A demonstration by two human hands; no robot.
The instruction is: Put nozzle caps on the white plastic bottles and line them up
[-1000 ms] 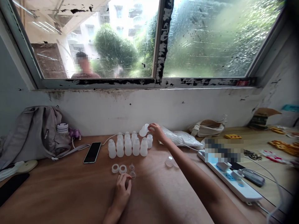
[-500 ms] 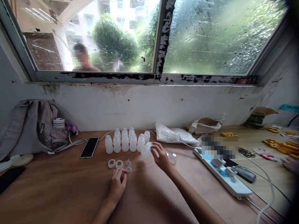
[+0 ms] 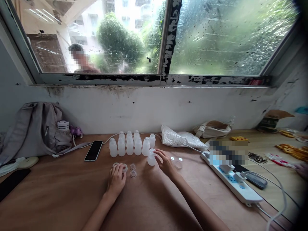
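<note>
Several translucent white baby bottles [image 3: 130, 146] stand upright in rows near the wall. Closer to me, a single open-topped bottle [image 3: 151, 158] stands upright on the table. My right hand [image 3: 165, 163] is at that bottle's right side, fingers apart at its neck; whether a fingertip still touches it is unclear. Two white screw rings [image 3: 124, 167] lie left of centre, partly covered by my left hand [image 3: 116, 179], whose fingers curl down onto the right-hand one. Two clear nipples [image 3: 133, 173] lie just right of this hand. Beyond my right hand are small clear discs [image 3: 178, 164].
A phone [image 3: 93, 150] and a grey backpack [image 3: 36, 128] are on the left. A white plastic package [image 3: 181, 138] lies by the wall. To the right, a power strip [image 3: 245, 194] with cables borders another table bearing yellow parts [image 3: 290, 150]. Someone stands outside the window.
The bottle in my right hand has gone from tilted in the air to upright on the table, and the fingers have loosened. My left hand has shifted left from the nipples to the rings.
</note>
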